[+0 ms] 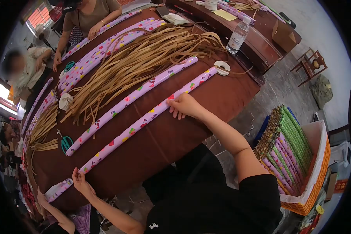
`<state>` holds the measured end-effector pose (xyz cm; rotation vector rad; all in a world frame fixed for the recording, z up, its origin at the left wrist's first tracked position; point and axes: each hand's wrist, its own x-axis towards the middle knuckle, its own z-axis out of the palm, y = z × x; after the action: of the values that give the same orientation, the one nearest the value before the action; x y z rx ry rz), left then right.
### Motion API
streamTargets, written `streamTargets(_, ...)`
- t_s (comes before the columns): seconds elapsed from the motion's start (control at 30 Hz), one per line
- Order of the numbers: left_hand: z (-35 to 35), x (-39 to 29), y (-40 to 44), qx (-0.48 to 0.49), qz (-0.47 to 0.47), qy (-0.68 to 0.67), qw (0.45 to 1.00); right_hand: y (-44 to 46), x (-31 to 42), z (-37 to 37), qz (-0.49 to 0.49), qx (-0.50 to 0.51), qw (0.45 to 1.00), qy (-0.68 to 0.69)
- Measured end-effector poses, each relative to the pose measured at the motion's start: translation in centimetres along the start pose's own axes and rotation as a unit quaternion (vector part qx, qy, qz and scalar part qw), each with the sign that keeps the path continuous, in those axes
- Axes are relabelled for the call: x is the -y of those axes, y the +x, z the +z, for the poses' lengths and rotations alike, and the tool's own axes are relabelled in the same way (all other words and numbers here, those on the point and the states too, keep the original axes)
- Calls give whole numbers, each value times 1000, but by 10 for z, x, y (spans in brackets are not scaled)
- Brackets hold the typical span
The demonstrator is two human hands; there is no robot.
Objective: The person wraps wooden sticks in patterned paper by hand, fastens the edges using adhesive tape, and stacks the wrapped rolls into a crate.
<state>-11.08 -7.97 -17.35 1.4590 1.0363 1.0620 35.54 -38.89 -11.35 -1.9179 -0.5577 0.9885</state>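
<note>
A long roll of lilac wrapping paper (123, 136) with colourful prints lies diagonally along the near side of the brown-covered table. My right hand (183, 105) pinches its edge past the middle, fingers closed. At the lower left end, my left hand (82, 183) has its thumb and fingers closed about the roll's tip. A second lilac roll (134, 96) lies parallel, just beyond. Past that is a heap of tan and brown strips (117, 70). A white tape roll (222, 68) sits by the far right end of my roll. Teal-handled scissors (67, 143) rest left of the second roll.
More lilac rolls (91, 58) lie across the table, where a co-worker's hand (94, 30) touches one. Another person's hand (41, 197) is at a short roll (60, 190), lower left. A water bottle (238, 36) stands at the back. A wicker basket (323, 171) holds upright rolls at right.
</note>
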Motion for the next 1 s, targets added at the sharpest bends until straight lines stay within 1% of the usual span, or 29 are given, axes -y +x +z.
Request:
streamTargets(0.07,3,-2,-2,-14,0,-14,1000,-1,-2,-1,-28,6,1000,5)
streamTargets(0.1,3,-3,-3,-14,-1,-15,1000,-1,-6,-2,-27,5,1000,4)
streamTargets(0.17,4,-2,-3,-8,11,-20,1000,-1,-11,-5,-80,38,996,29)
streamTargets(0.2,3,-2,-3,-9,12,-21,1000,-3,-8,-5,-81,38,996,28)
streamTargets(0.27,1,0,-1,-5,10,-10,1000,-5,1,-4,-15,20,998,56)
streamTargets(0.4,2,-3,-3,-5,4,-20,1000,-4,-2,-2,-17,-1,1000,9)
streamTargets(0.47,1,0,-1,-9,7,-13,1000,0,-14,-9,-65,33,997,13)
streamTargets(0.5,4,-4,-2,-8,8,-15,1000,-2,-13,-14,-67,32,997,12)
streamTargets(0.57,5,-5,-4,-15,3,-12,1000,-8,-9,-25,-46,-14,999,10)
streamTargets(0.6,7,-7,-5,-14,4,-15,1000,-8,-7,-28,-27,-37,998,-30)
streamTargets(0.7,7,-8,-5,-12,-1,-7,1000,-8,-5,-28,-56,-49,994,-74)
streamTargets(0.73,3,-5,-3,-5,2,-18,1000,-7,-6,-31,-58,-53,994,-74)
streamTargets(0.8,1,-3,-2,5,9,-33,999,-5,-9,-35,-59,0,998,-35)
streamTargets(0.83,2,-5,-3,3,1,-16,1000,-6,-8,-37,-62,-5,997,-35)
streamTargets(0.9,1,-4,-2,5,-5,-3,1000,-7,-7,-41,-18,-17,1000,13)
streamTargets(0.97,0,-2,-1,-13,-14,12,1000,-7,-9,-43,-23,-26,999,16)
streamTargets(1.0,7,-13,-6,-14,-22,21,999,-7,-11,-45,-27,-29,999,17)
